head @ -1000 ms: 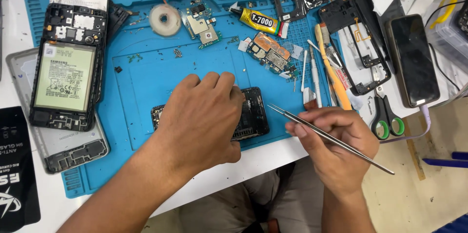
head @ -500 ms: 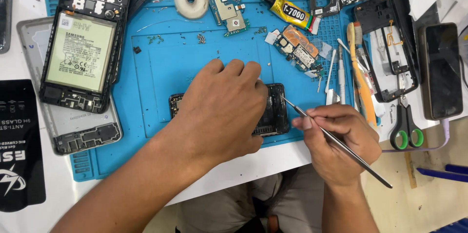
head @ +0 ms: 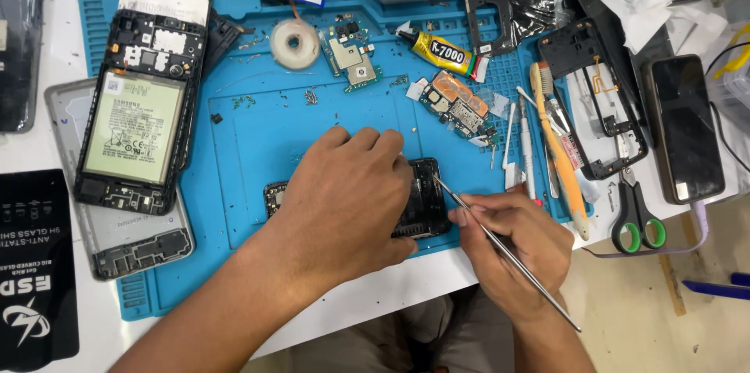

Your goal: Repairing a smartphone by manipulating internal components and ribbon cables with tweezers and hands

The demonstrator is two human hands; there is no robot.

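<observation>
My left hand (head: 348, 197) lies palm down over a small black phone frame (head: 426, 201) on the blue work mat (head: 250, 131), pressing it flat and hiding most of it. My right hand (head: 512, 244) grips slim metal tweezers (head: 500, 248) like a pen. Their tip touches the frame's upper right edge beside my left fingers.
An opened phone with its battery showing (head: 141, 119) lies on the mat's left over a grey back cover (head: 133, 240). Circuit boards (head: 351, 57), a tape roll (head: 294, 43), a glue tube (head: 441, 53), tools, scissors (head: 637, 217) and a black phone (head: 687, 127) crowd the top and right.
The view has shifted slightly. My right hand has brought the tweezers tip in closer against the frame's edge; my left hand stays pressed on the frame.
</observation>
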